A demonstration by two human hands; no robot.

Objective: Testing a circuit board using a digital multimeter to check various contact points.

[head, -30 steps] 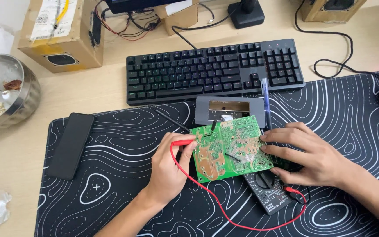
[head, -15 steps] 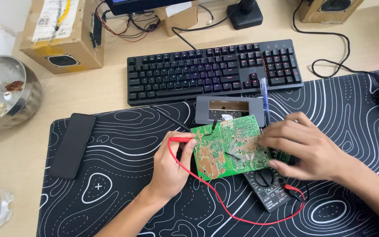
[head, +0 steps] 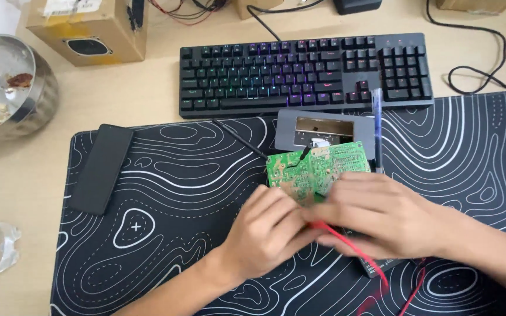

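Both my hands are meeting over one green circuit board (head: 317, 169) on the patterned desk mat (head: 165, 193).

The board is lying mid-mat, its far edge touching a grey metal frame (head: 323, 126) just before the keyboard (head: 306, 70); open mat is stretching away to the left, towards one flat black case (head: 101, 168). My left hand (head: 267, 234) is curling shut against the board's near edge, and my right hand (head: 382, 213) is closing on one red probe lead (head: 358, 251). One black probe (head: 242, 140) is resting its tip at the board.

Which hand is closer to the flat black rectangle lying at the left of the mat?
The left hand. It sits right of the black rectangle, a stretch of mat between them. The right hand is farther right, over the green circuit board.
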